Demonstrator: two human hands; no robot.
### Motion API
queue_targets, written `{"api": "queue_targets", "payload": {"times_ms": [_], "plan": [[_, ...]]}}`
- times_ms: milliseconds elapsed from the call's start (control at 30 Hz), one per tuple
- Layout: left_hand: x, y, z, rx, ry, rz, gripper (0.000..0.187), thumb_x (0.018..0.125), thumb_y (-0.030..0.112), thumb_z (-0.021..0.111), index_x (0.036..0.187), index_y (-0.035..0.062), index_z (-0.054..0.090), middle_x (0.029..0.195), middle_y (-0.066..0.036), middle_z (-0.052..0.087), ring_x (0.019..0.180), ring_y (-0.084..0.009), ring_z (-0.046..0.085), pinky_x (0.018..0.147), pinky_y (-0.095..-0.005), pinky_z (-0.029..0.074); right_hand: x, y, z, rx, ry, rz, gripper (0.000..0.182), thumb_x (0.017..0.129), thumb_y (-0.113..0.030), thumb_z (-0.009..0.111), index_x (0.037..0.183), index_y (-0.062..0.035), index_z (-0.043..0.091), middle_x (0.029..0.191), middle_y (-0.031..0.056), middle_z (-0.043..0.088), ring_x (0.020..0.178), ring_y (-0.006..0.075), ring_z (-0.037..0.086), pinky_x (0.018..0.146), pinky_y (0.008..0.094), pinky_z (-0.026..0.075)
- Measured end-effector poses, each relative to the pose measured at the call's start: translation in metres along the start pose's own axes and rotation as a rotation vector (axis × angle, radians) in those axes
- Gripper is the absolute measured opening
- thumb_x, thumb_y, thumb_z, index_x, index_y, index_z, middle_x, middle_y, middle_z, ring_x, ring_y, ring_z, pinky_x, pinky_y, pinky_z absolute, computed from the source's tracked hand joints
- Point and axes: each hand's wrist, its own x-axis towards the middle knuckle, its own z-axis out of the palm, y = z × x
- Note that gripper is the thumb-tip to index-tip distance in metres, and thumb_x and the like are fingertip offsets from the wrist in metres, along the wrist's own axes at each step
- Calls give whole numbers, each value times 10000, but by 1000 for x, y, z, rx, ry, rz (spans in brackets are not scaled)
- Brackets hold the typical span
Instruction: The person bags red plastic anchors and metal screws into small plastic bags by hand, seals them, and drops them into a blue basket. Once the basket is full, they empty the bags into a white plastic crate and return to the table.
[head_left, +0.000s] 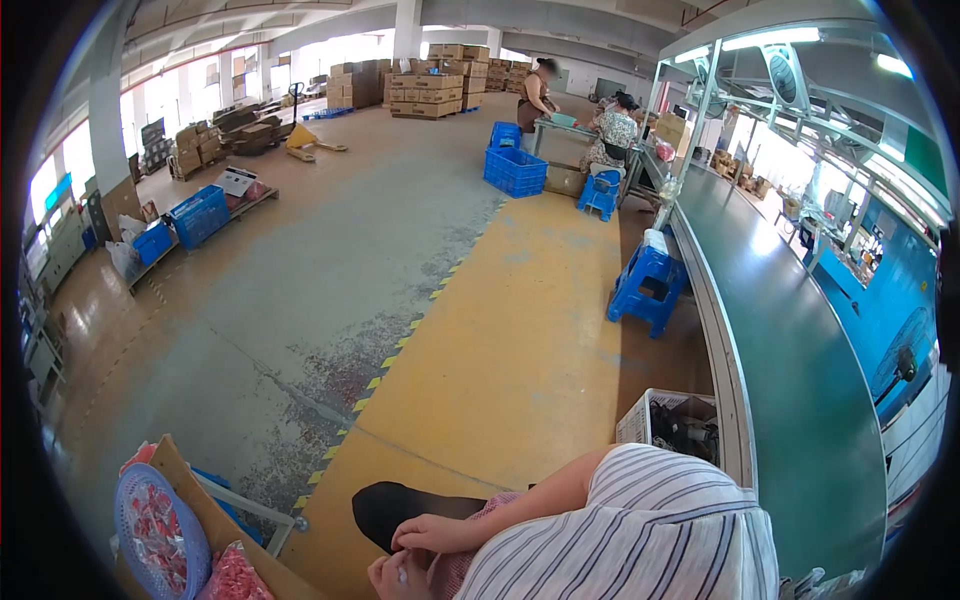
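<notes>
Low in the view, just left of bottom centre, 2 bare hands meet over the lap of a person in a striped shirt. The right hand is loosely curled and lies close against the left hand, whose fingers are also bent. A small pale spot shows at the left hand's fingertips; it may be an item or only a nail, so whether either hand grips something cannot be told. Pink checked cloth lies beside them, and a dark-covered knee is just past the right hand. Well to the left in view stands a lavender basket holding red and white pieces; a clear bag of pink pieces lies beside it, nearer the hands. Brown cardboard borders both on the hands' side. Far off, stacked cartons bear dark printing, too small to read.
</notes>
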Motion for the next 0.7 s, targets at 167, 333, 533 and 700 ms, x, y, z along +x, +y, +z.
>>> {"api": "queue_targets", "payload": {"times_ms": [167, 333, 533, 700], "plan": [[11, 59, -25, -505, 194, -570, 239, 936, 224, 592, 1073, 37, 652, 1078, -107, 645, 996, -209, 599, 828, -337, 483, -7, -12, 4, -13, -21, -144, 278, 962, -269, 550, 1032, -8, 621, 928, 74, 592, 870, 146, 556, 781, 299, 454], [15, 75, -29, -449, 89, -483, 318, 952, 262, 585, 1172, 36, 623, 1102, -123, 633, 1005, -233, 604, 827, -357, 492, -2, 3, 2, -286, 162, -427, 169, 906, -197, 618, 915, -30, 634, 957, 105, 548, 929, 224, 533, 811, 323, 433], [2, 29, -26, -41, 9, -134, 379, 929, 190, 577, 1295, 92, 549, 1102, -142, 635, 968, -295, 615, 785, -385, 522, -8, -2, 4, -401, 176, -501, 149, 904, -165, 589, 908, -18, 611, 1036, 125, 538, 982, 289, 520, 854, 368, 433], [-4, -5, -18, 223, 29, 70, 433, 885, 170, 619, 1310, 136, 540, 1100, -134, 638, 954, -317, 617, 765, -386, 535, -4, 3, 1, -380, 140, -473, 168, 910, -164, 571, 968, -7, 593, 985, 125, 561, 975, 287, 540, 865, 368, 435]]}}
